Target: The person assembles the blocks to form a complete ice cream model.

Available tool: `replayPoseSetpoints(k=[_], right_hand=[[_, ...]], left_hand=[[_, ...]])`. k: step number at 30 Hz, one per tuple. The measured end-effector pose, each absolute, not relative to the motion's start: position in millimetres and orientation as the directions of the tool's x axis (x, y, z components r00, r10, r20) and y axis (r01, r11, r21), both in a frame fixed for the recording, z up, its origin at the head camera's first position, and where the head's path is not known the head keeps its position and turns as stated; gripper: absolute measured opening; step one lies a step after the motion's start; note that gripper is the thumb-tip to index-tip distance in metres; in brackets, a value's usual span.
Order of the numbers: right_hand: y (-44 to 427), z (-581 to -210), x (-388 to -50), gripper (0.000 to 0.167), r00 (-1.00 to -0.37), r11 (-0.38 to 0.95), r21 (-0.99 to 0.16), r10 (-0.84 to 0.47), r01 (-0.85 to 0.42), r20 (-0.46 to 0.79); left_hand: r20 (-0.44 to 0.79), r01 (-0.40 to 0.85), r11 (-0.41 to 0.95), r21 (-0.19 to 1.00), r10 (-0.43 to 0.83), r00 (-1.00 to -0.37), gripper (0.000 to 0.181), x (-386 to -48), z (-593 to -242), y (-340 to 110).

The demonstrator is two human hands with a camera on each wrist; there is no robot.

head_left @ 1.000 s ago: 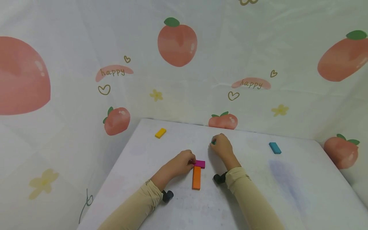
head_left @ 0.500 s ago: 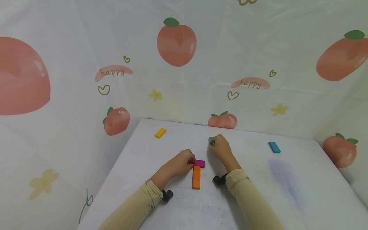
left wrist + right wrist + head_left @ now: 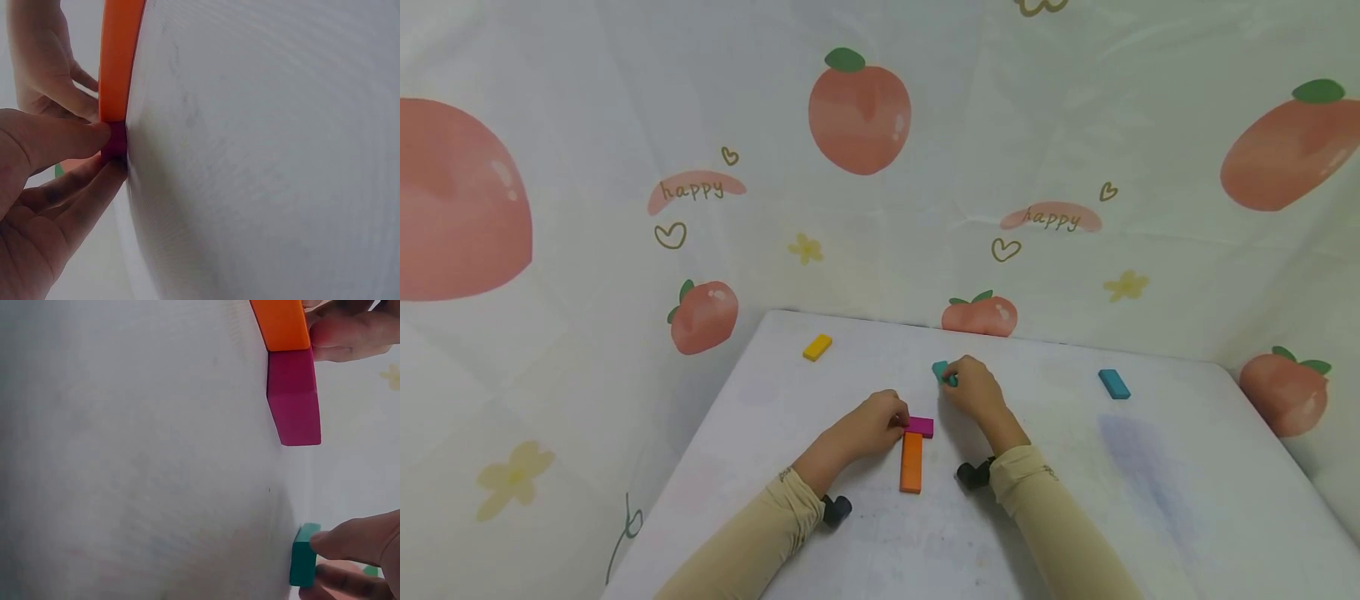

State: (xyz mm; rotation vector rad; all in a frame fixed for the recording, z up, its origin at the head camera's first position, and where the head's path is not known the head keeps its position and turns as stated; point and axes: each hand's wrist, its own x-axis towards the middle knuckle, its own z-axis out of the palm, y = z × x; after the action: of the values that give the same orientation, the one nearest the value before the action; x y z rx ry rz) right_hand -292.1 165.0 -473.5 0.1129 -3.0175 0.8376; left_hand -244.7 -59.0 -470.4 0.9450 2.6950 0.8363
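My left hand [image 3: 871, 423] pinches the left end of a magenta block [image 3: 921, 427] between thumb and fingers, as the left wrist view shows up close. An orange block [image 3: 912, 463] lies lengthwise toward me, its far end against the magenta block [image 3: 295, 400], so the two form a T. Farther back and to the right, my right hand [image 3: 976, 390] pinches a teal block [image 3: 938, 368] by thumb and fingers. In the right wrist view the teal block [image 3: 304, 561] is apart from the magenta one, low at the table surface; part of it is hidden by the fingers.
A yellow block [image 3: 817, 347] lies at the back left of the white table [image 3: 1045, 533]. Toward the back right lies a blue block [image 3: 1114, 384]. Behind the table hangs a white cloth backdrop [image 3: 910, 242] printed with peaches.
My right hand has shifted slightly left and toward me with the teal block, more of which now shows. The left hand, magenta block and orange block have stayed in place.
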Motion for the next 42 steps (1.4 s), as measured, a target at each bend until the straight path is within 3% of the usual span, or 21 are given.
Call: replayPoseSetpoints(k=[26, 42], right_hand=[[159.9, -471.5, -280.0, 0.016, -0.981, 0.818, -0.553, -0.196, -0.159, -0.007], [158.3, -467.5, -271.3, 0.017, -0.945, 0.771, -0.584, -0.325, -0.253, -0.02]], left_hand=[[0.051, 0.508, 0.632, 0.584, 0.597, -0.801, 0.01, -244.2, -473.6, -60.0], [0.029, 0.465, 0.638, 0.614, 0.571, -0.821, 0.029, -241.6, -470.0, -60.3]])
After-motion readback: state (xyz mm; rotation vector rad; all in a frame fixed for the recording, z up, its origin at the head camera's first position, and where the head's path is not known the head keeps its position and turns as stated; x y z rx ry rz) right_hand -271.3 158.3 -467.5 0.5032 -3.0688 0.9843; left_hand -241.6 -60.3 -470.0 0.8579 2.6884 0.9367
